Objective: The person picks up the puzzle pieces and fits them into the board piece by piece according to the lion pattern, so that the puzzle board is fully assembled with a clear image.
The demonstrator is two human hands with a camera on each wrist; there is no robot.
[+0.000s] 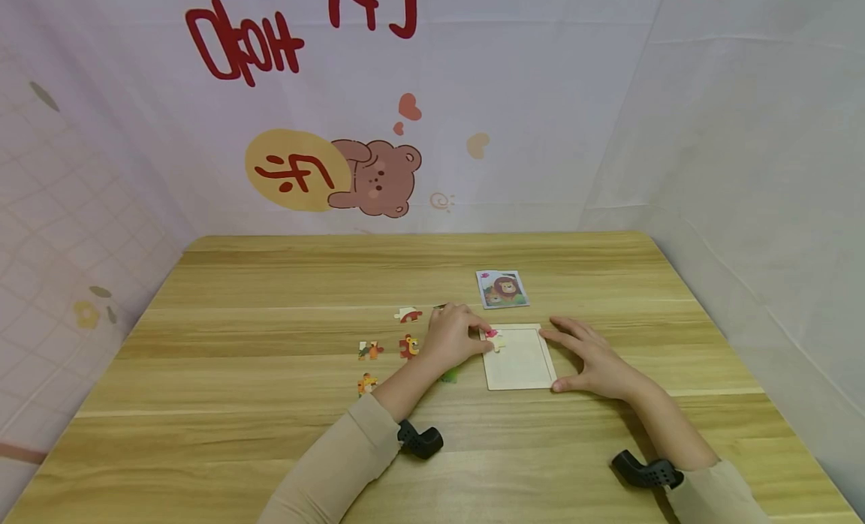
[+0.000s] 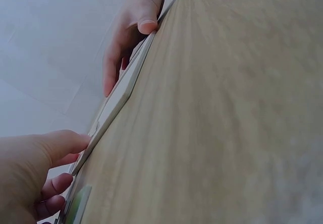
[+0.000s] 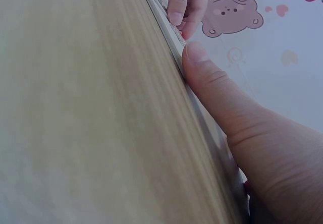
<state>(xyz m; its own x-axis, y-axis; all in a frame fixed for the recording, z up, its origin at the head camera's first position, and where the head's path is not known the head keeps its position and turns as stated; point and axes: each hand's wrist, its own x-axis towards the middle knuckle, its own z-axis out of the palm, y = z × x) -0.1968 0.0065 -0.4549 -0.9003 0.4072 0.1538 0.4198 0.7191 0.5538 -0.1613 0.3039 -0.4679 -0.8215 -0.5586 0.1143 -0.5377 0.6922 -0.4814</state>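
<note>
A shallow pale puzzle tray (image 1: 520, 366) lies on the table in the head view. In its upper left corner is a puzzle piece (image 1: 498, 341) with a pink patch. My left hand (image 1: 451, 336) pinches this piece at its left side between thumb and index finger; the other fingers bend beneath the palm. At the tray's right side, my right hand (image 1: 598, 362) is spread, thumb touching the lower right corner and index fingertip at the upper right corner. The right wrist view shows the right thumb (image 3: 217, 82) lying straight along the tray's edge.
Several loose pieces lie left of the tray, among them a red-and-white piece (image 1: 408, 314), a bear-face piece (image 1: 408, 347) and an orange one (image 1: 367, 383). A green piece (image 1: 449, 375) is partly behind the left wrist. A lion picture card (image 1: 503, 290) lies beyond the tray.
</note>
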